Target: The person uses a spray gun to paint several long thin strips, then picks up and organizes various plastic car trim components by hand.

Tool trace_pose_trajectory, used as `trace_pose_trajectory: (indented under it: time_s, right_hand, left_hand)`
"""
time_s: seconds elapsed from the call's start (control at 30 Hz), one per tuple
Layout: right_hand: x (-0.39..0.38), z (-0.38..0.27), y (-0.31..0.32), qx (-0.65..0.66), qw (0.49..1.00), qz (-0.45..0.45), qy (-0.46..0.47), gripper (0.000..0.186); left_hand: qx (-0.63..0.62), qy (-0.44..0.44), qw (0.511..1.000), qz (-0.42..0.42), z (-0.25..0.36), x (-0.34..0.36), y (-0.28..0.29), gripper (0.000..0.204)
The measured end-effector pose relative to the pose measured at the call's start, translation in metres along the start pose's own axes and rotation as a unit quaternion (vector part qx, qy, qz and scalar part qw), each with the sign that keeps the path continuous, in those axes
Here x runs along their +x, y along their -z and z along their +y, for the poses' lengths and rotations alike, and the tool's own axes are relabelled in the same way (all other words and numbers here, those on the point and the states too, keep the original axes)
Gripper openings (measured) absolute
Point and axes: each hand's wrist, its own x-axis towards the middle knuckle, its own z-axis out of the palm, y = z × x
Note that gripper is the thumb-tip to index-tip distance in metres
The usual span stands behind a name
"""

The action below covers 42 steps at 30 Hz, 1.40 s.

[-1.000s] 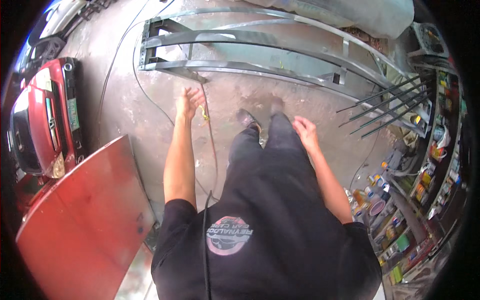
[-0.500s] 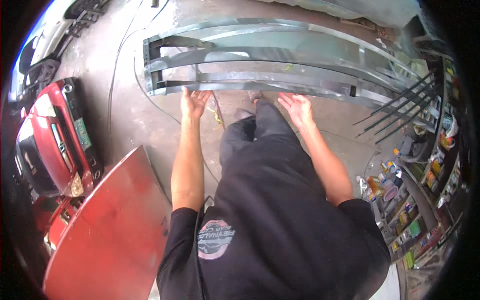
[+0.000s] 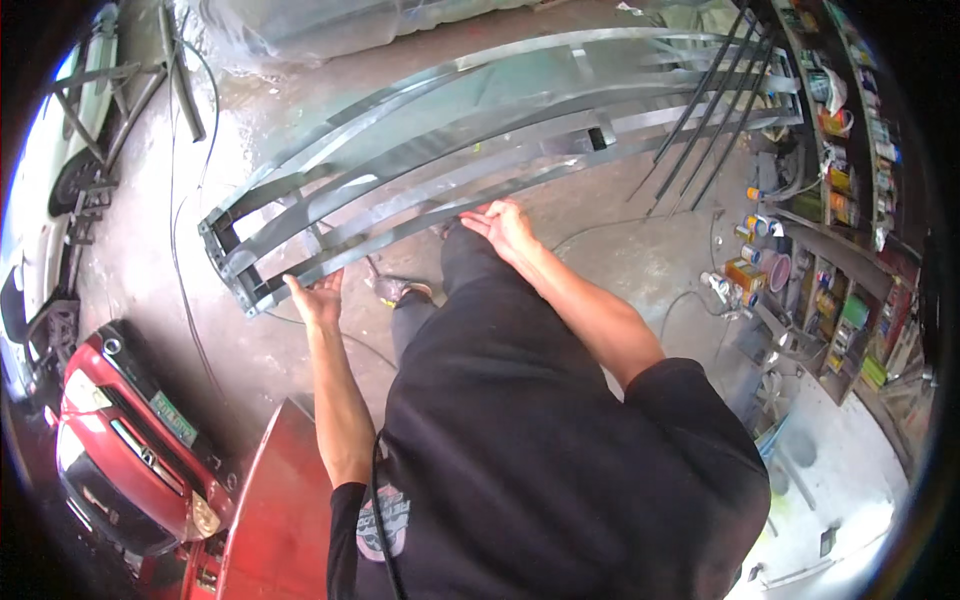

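Note:
A long metal frame (image 3: 380, 170) of parallel grey rails crosses the upper view diagonally. My left hand (image 3: 315, 295) holds the frame's near rail close to its left end, palm up with fingers curled under it. My right hand (image 3: 498, 225) grips the same rail farther right, fingers beneath its edge. Several thin dark rods (image 3: 705, 115) lie across the frame's right end. My legs and shoes are partly visible below the frame; the cord on my shirt (image 3: 560, 420) runs down the lower middle.
A red car (image 3: 120, 440) and red panel (image 3: 260, 510) occupy the lower left. A white car (image 3: 30, 250) stands at the far left. Shelves of cans (image 3: 835, 170) line the right, above a white panel (image 3: 830, 480). Cables (image 3: 180, 250) cross the concrete floor; a covered shape (image 3: 300, 25) is at the top.
Both hands have reached the frame's near rail and now hold it. My view has turned, so the frame slants, with its left end lower and its right end higher.

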Motion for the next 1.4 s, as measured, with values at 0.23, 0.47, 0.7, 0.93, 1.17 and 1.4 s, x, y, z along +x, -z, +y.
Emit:
trace_pose_trajectory:
  time_s: [0.23,0.47,0.7,0.93,1.17,1.4]
  right_hand:
    - [0.002,-0.002,0.005,-0.016,1.000,-0.002,-0.006,0.004]
    - [-0.003,-0.008,-0.005,-0.040,0.999,0.001,-0.008,0.002]
    - [0.008,0.001,0.010,-0.028,0.999,0.009,-0.015,0.006]
    - [-0.008,-0.006,-0.013,-0.024,0.998,0.065,-0.007,0.021]
    - [0.000,-0.001,0.001,-0.020,0.999,0.039,0.001,0.039]
    - [-0.003,0.001,-0.003,-0.041,0.998,0.043,0.010,0.025]
  left_hand:
    - [0.008,0.024,1.000,-0.006,0.002,-0.002,-0.002,0.107]
    - [0.003,0.022,0.999,0.044,-0.002,-0.003,-0.003,0.095]
    - [-0.006,0.039,0.997,0.065,0.008,-0.015,-0.027,0.095]
    - [0.005,0.038,0.999,0.018,0.006,-0.017,-0.011,0.091]
    - [-0.002,0.037,0.999,0.022,0.003,-0.017,-0.015,0.086]
    - [0.019,0.025,0.999,0.031,0.002,-0.020,-0.016,0.086]
